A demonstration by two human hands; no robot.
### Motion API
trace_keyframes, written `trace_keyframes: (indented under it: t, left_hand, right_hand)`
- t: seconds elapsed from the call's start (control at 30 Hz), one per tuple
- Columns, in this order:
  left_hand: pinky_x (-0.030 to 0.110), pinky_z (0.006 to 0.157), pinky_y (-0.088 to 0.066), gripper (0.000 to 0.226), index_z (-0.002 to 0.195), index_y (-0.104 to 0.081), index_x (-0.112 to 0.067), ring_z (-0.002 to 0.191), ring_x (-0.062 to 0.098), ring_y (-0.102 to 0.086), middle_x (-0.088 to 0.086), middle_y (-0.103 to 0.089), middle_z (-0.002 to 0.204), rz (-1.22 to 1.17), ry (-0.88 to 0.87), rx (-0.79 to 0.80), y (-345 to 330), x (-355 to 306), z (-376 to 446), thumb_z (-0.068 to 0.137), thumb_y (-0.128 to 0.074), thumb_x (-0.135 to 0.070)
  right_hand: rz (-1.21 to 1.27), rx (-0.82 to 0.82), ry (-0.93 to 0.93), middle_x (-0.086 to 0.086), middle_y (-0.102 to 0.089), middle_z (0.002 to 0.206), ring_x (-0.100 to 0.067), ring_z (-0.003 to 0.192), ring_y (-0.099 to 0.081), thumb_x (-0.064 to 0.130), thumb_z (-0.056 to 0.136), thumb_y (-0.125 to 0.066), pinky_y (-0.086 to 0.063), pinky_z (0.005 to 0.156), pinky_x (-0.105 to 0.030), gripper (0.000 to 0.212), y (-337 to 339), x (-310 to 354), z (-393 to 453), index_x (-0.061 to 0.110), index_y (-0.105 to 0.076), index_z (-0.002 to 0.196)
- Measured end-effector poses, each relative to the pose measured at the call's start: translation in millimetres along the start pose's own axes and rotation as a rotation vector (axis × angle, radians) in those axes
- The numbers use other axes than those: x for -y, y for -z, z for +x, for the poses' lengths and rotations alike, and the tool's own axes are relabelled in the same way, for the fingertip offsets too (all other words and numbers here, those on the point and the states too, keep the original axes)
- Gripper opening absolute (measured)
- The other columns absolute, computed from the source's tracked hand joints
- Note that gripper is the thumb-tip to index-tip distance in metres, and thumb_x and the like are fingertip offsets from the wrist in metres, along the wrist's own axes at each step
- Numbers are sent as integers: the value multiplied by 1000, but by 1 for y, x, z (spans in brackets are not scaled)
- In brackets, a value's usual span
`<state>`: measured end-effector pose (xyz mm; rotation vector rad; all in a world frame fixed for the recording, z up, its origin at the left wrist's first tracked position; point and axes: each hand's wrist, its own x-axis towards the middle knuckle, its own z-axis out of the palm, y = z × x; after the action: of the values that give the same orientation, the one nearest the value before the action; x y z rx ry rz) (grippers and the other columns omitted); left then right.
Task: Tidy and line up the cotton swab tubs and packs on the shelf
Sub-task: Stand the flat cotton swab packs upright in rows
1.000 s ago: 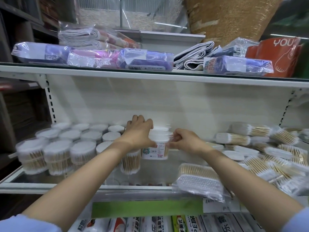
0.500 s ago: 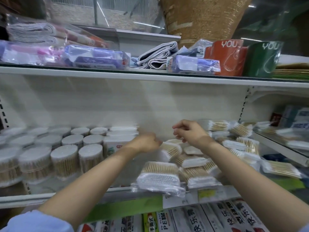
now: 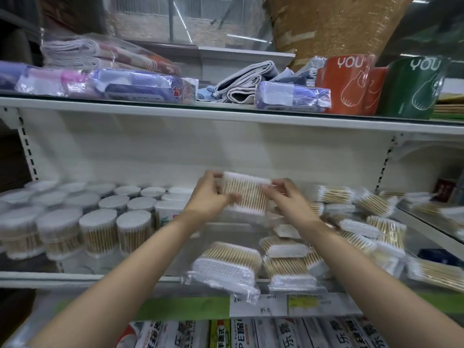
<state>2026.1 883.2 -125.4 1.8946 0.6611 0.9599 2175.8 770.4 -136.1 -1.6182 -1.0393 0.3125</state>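
Observation:
I hold a flat pack of wooden cotton swabs [image 3: 247, 193] upright above the middle of the shelf [image 3: 82, 276]. My left hand [image 3: 209, 194] grips its left edge and my right hand [image 3: 288, 197] pinches its right edge. Round clear tubs of swabs [image 3: 100, 232] stand in rows on the left half of the shelf. A white labelled tub [image 3: 169, 212] stands at the right end of those rows. Loose swab packs [image 3: 351, 232] lie in a disordered heap on the right half. One large pack [image 3: 226, 267] overhangs the front edge.
The upper shelf [image 3: 226, 114] carries wrapped cloths [image 3: 140, 84] and orange and green boxes [image 3: 346, 84]. A green price strip with labels [image 3: 288, 303] runs along the shelf front. Packaged goods [image 3: 251, 334] fill the level below. A glass shelf [image 3: 431, 222] continues to the right.
Both hands let go of the white labelled tub, moved right and lifted one swab pack from the heap. The view has swung back and forth.

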Motion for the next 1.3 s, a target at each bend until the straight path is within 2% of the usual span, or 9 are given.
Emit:
trace_keyframes:
  t: [0.07,0.2,0.4,0.5,0.63,0.83,1.03,1.13,1.3]
  left_hand:
    - [27,82,-51,44,113,-53,-8,91,16,-64,4,-66,100,-99,-17,-72,2,0,-7,76,-76,-18]
    - [17,79,-51,39,114,-59,-8,93,11,-65,1,-69,101,-263,-13,-101,2,4,-29,80,-71,-24]
    - [53,101,-42,41,109,-64,-9,111,36,-58,16,-65,113,-534,44,-48,5,20,-44,84,-65,-42]
    - [62,102,-33,40,101,-68,-14,103,37,-56,22,-61,112,-526,28,-31,4,28,-45,77,-69,-47]
    - [53,97,-45,33,103,-66,-13,102,32,-62,10,-68,104,-498,-20,-40,1,28,-46,81,-64,-38]
    - [23,72,-53,18,107,-58,-6,93,18,-65,8,-64,103,-509,-29,53,-1,37,-47,91,-53,-12]
    - [31,88,-53,24,111,-51,-2,104,25,-64,12,-65,111,-627,47,101,-2,39,-48,87,-54,-1]
    - [37,93,-52,32,115,-55,-3,106,27,-63,13,-65,114,-615,24,138,-3,41,-47,84,-62,-5]
    - [24,76,-54,31,106,-60,-14,93,19,-65,4,-67,103,-400,21,191,-6,41,-53,78,-72,-16]
  right_hand:
    - [95,105,-39,3,-59,117,-12,107,-57,48,86,-59,-48,95,-37,49,-5,2,-2,19,-49,124]
    - [271,263,-90,-2,-66,103,-14,87,-66,22,87,-64,-56,78,-33,26,-18,1,-11,13,-53,108]
    - [495,204,-112,-9,-64,93,-16,76,-66,9,85,-65,-55,73,-30,19,-31,-1,-17,8,-50,96]
    - [517,220,-96,-9,-64,98,-16,79,-66,8,86,-63,-55,70,-27,18,-32,-7,-23,9,-49,98]
    - [552,237,-105,-13,-64,109,-24,94,-65,6,87,-61,-56,79,-33,23,-28,-11,-26,5,-51,107]
    - [687,225,-35,-7,-68,95,-16,78,-64,7,83,-61,-50,71,-25,26,-24,-14,-27,13,-56,108]
    - [578,216,10,1,-67,100,-11,89,-65,31,72,-66,-50,75,-27,61,-23,-14,-33,21,-46,129]
    - [375,260,-5,1,-68,108,-14,102,-63,38,75,-66,-48,85,-31,51,-27,-14,-34,13,-56,118]
    - [414,276,21,-5,-65,82,-16,76,-61,19,89,-59,-48,69,-25,7,-28,-12,-36,12,-60,86]
